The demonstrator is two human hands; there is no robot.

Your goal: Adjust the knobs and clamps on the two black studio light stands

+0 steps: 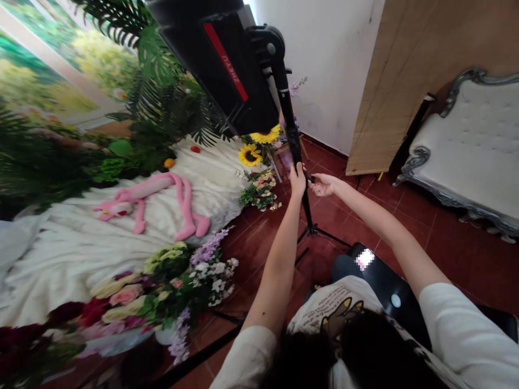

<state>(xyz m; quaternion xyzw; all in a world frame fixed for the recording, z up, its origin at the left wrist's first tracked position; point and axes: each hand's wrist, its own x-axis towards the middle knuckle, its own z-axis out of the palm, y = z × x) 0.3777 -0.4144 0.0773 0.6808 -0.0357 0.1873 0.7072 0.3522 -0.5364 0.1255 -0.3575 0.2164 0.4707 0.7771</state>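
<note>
A black light stand (291, 127) rises from the tiled floor and bears a large black studio lamp (223, 65) with a red stripe. My left hand (298, 181) is wrapped round the stand's pole, a little below the middle of the view. Just to the right, my right hand (322, 185) pinches a small black knob (311, 179) that sticks out from the pole. The stand's spread legs (312, 229) show below my hands.
On the left a pink plush toy (152, 189) lies on a white fur cloth (219, 173), with flowers (211, 275) in front and leaves behind. A white tufted sofa (478, 129) stands at the right, near a hanging tan blind (379, 97). A black rounded object (377, 275) is beside me.
</note>
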